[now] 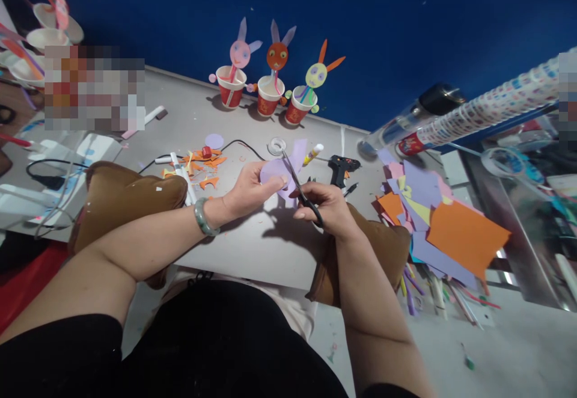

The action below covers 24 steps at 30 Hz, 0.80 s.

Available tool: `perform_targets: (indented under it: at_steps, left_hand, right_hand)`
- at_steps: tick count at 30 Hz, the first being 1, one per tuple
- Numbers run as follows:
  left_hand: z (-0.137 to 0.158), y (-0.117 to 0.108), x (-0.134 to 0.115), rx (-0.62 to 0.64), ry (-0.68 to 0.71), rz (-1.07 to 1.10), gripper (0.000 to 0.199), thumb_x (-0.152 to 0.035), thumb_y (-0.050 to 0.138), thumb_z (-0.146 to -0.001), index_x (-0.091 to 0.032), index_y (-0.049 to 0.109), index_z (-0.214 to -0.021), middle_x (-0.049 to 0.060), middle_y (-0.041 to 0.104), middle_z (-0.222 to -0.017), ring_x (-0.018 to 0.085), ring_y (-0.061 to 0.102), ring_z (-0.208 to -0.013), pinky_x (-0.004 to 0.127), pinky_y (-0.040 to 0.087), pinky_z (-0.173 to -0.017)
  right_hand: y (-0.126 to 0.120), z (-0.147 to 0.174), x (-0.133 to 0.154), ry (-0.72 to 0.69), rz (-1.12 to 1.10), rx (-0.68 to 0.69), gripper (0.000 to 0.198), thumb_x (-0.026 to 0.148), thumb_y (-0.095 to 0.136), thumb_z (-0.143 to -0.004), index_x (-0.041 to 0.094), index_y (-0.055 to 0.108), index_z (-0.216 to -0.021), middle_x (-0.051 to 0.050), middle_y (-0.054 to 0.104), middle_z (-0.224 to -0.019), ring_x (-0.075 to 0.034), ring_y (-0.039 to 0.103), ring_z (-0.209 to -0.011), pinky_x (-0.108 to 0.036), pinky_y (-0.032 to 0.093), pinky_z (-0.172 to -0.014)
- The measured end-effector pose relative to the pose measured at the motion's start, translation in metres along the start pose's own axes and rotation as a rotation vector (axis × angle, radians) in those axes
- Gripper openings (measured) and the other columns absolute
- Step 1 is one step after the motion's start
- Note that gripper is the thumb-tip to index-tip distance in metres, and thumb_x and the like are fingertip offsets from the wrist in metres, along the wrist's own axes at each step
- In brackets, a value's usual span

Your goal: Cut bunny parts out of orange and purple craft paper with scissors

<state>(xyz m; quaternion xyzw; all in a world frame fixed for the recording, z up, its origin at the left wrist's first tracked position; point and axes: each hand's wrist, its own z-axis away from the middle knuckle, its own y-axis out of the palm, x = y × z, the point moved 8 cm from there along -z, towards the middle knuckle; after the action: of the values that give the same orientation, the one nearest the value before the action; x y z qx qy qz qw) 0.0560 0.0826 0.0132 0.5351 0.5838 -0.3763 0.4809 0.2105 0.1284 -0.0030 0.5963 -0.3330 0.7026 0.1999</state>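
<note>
My left hand (252,189) pinches a piece of purple paper (271,172) between thumb and fingers, above the middle of the table. In my right hand (325,205) is a pair of scissors (295,177) with dark handles, its blades lying against the paper's right side. A strip of the purple paper stands up beyond the blades. Behind the paper lie a roll of clear tape (276,145) and a yellow marker (312,154) with a white cap. A purple paper disc (214,141) rests on the table to the left.
Three red paper cups (270,104) with rabbit figures stand along the blue wall. A black glue gun (339,169) lies right of my hands. Coloured paper sheets (466,235) pile at the right; orange scraps (210,163) lie left. Brown cushions (135,196) sit under my forearms.
</note>
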Motion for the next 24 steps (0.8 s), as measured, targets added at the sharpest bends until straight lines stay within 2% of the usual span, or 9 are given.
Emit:
perform_targets:
  at_steps: [4, 10, 17, 20, 24]
  left_hand:
    - [-0.0004, -0.0011, 0.0017, -0.016, 0.004, -0.003, 0.028, -0.035, 0.066, -0.08, -0.018, 0.056, -0.06, -0.002, 0.048, -0.056, 0.009, 0.039, -0.053, 0.024, 0.037, -0.049]
    - [-0.0005, -0.0008, 0.0004, -0.002, 0.043, 0.03, 0.025, -0.033, 0.066, -0.083, -0.017, 0.062, -0.064, 0.002, 0.059, -0.062, 0.011, 0.049, -0.057, 0.024, 0.044, -0.053]
    - [-0.0006, -0.0022, -0.0053, -0.011, 0.045, 0.013, 0.023, -0.032, 0.065, -0.083, -0.016, 0.064, -0.067, 0.003, 0.063, -0.065, 0.011, 0.053, -0.06, 0.023, 0.046, -0.055]
    - [-0.0006, -0.0011, -0.0061, 0.001, 0.036, -0.005, 0.022, -0.03, 0.064, -0.082, -0.017, 0.062, -0.065, 0.001, 0.059, -0.063, 0.011, 0.05, -0.059, 0.023, 0.044, -0.054]
    - [-0.0003, -0.0004, -0.0031, 0.004, 0.017, -0.022, 0.024, -0.029, 0.063, -0.08, -0.018, 0.055, -0.061, -0.002, 0.048, -0.058, 0.009, 0.04, -0.055, 0.023, 0.038, -0.051]
  right_hand:
    - [-0.0008, 0.0001, 0.0022, -0.005, 0.007, -0.014, 0.059, 0.063, 0.096, -0.052, 0.018, 0.071, -0.08, 0.006, 0.05, -0.054, -0.009, 0.044, -0.048, -0.025, 0.033, -0.046]
    - [0.0, 0.0006, 0.0021, 0.005, -0.021, -0.006, 0.057, 0.06, 0.097, -0.054, 0.018, 0.072, -0.082, 0.006, 0.051, -0.051, -0.009, 0.045, -0.044, -0.023, 0.034, -0.043]
    - [-0.0012, -0.0001, 0.0, -0.014, -0.027, -0.006, 0.057, 0.06, 0.097, -0.054, 0.017, 0.072, -0.082, 0.006, 0.051, -0.051, -0.008, 0.045, -0.043, -0.022, 0.035, -0.043]
    - [-0.0021, -0.0005, 0.0009, -0.037, -0.01, -0.012, 0.058, 0.061, 0.096, -0.054, 0.017, 0.073, -0.083, 0.006, 0.052, -0.053, -0.009, 0.046, -0.047, -0.022, 0.035, -0.045]
    - [-0.0024, -0.0008, 0.0013, -0.044, 0.012, -0.015, 0.059, 0.062, 0.096, -0.052, 0.017, 0.073, -0.082, 0.005, 0.052, -0.056, -0.009, 0.045, -0.051, -0.023, 0.035, -0.048]
